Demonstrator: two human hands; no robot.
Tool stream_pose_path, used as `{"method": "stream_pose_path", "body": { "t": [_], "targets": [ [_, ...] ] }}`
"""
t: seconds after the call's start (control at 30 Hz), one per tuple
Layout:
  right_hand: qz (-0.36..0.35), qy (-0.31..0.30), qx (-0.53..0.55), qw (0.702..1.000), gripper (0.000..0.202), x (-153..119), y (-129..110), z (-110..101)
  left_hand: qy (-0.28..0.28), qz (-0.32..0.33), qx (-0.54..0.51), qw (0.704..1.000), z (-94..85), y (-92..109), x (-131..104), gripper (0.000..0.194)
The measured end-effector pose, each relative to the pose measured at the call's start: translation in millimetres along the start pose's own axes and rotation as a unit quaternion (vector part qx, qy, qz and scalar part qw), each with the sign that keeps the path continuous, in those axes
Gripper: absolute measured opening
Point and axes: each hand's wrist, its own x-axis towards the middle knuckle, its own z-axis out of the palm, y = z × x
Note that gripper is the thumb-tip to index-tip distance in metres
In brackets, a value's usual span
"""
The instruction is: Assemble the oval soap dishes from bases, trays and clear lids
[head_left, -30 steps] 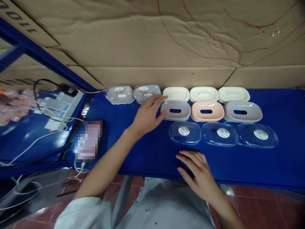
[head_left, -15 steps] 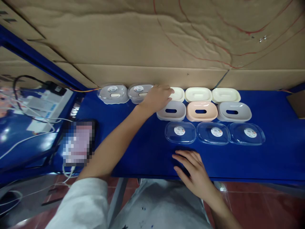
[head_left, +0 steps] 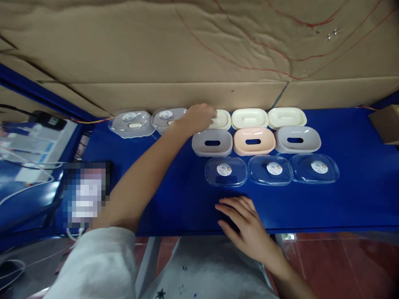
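Note:
My left hand [head_left: 201, 118] reaches to the back row, its fingers curled over the left end of a cream soap dish tray [head_left: 222, 119]; part of the tray is hidden by the hand. Two more cream trays [head_left: 249, 119] stand to its right. In front lie a grey soap dish base [head_left: 199, 143], a peach base [head_left: 238, 143] and another grey base [head_left: 307, 141], each with an oval slot. Nearest me are three clear lids [head_left: 235, 177] with round labels. My right hand [head_left: 246, 226] rests at the table's front edge, fingers apart and holding nothing.
Two lidded grey soap dishes [head_left: 141, 124] stand at the back left. A phone [head_left: 89, 191] with a cable lies on the blue table [head_left: 174, 199]. Beyond it is a power strip [head_left: 59, 145] with cords. Cardboard [head_left: 140, 50] walls the back; a box [head_left: 386, 124] sits at right.
The whole view has shifted, so everything appears further left. My left hand stays at the same cream tray, and my right hand keeps its place by the front edge.

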Motion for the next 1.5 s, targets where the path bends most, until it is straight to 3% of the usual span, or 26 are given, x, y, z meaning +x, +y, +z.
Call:
{"method": "stream_pose_path", "body": {
  "t": [0.13, 0.23, 0.3, 0.4, 0.5, 0.6, 0.73, 0.8, 0.9, 1.07, 1.2, 1.3, 1.4, 1.5],
  "targets": [
    [-0.005, 0.004, 0.009, 1.000, 0.032, 1, 1, 1, -0.021, -0.011, 0.009, 1.000, -20.4, 8, -3, 0.029],
    [-0.006, 0.007, 0.017, 1.000, 0.031, 1, 1, 0, 0.020, -0.022, -0.002, 1.000, -46.2, 19, -19, 0.030],
    [-0.006, 0.013, 0.022, 1.000, 0.030, 1, 0, -2, 0.070, -0.016, -0.016, 0.997, -63.5, 30, -47, 0.029],
    [-0.007, 0.019, 0.030, 0.999, 0.029, 2, 0, -4, 0.108, -0.020, -0.022, 0.994, -76.4, 48, -115, 0.029],
    [-0.015, 0.015, 0.030, 0.999, 0.029, 2, 0, -5, 0.075, -0.029, -0.019, 0.997, -64.1, 62, -193, 0.029],
    [-0.020, 0.008, 0.021, 1.000, 0.030, 2, 1, -5, 0.025, -0.068, -0.046, 0.996, -33.3, 74, -255, 0.030],
    [-0.021, 0.000, 0.008, 1.000, 0.029, 1, 1, -3, 0.034, -0.105, -0.086, 0.990, 5.5, 91, -288, 0.030],
    [-0.021, 0.000, 0.004, 1.000, 0.029, 1, 1, -2, 0.042, -0.092, -0.096, 0.990, 13.0, 97, -287, 0.032],
    [-0.023, 0.005, 0.000, 1.000, 0.029, 1, 1, -1, 0.066, -0.071, -0.091, 0.991, 6.9, 98, -273, 0.030],
    [-0.028, 0.006, -0.005, 1.000, 0.029, 0, 2, 0, 0.115, -0.030, -0.095, 0.988, -16.2, 75, -209, 0.035],
    [-0.020, 0.003, 0.000, 1.000, 0.031, -2, 3, 1, 0.029, 0.010, -0.095, 0.995, -16.1, 47, -136, 0.073],
    [-0.021, 0.002, 0.006, 1.000, 0.032, -2, 4, -1, -0.037, 0.010, -0.098, 0.994, -10.1, 35, -96, 0.093],
    [-0.026, 0.002, 0.016, 1.000, 0.031, -2, 4, -2, -0.067, 0.026, -0.102, 0.992, -11.6, 32, -81, 0.093],
    [-0.028, -0.003, 0.024, 0.999, 0.031, -1, 4, -4, -0.038, 0.024, -0.122, 0.991, -26.3, 35, -95, 0.085]
  ]
}}
